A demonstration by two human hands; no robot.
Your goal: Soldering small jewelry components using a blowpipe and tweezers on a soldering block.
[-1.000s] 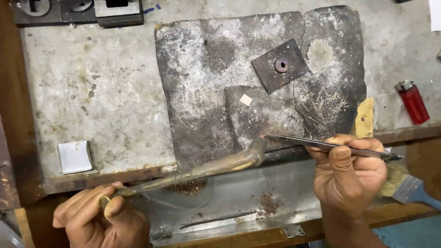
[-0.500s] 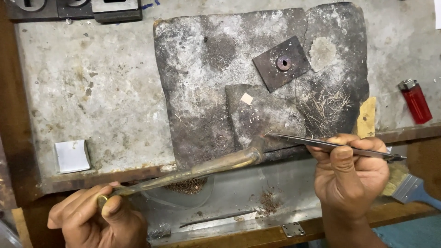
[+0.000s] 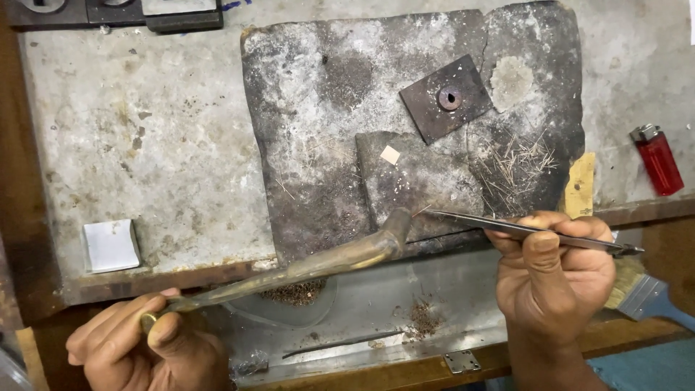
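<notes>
My left hand [image 3: 145, 347] at the lower left grips the end of a long brass blowpipe torch [image 3: 311, 264] whose bent tip reaches the front edge of a dark scorched slab [image 3: 326, 137]. My right hand [image 3: 557, 271] holds slim metal tweezers [image 3: 507, 226] whose points pinch a thin wire right by the torch tip. On a smaller dark block [image 3: 420, 185] lies a small pale square piece [image 3: 390, 154]. Several thin wire bits [image 3: 517, 163] lie scattered to the right. A dark square plate with a small ring [image 3: 449, 98] rests farther back.
A red lighter [image 3: 657, 159] lies at the right on the grey worktop [image 3: 145, 137]. A white square pad [image 3: 110, 245] sits at the left front. A paintbrush [image 3: 644, 293] lies behind my right hand. A metal tray [image 3: 405, 333] with filings hangs under the bench edge.
The torch tip has risen slightly toward the tweezer points. My right hand and the tweezers have stayed almost still.
</notes>
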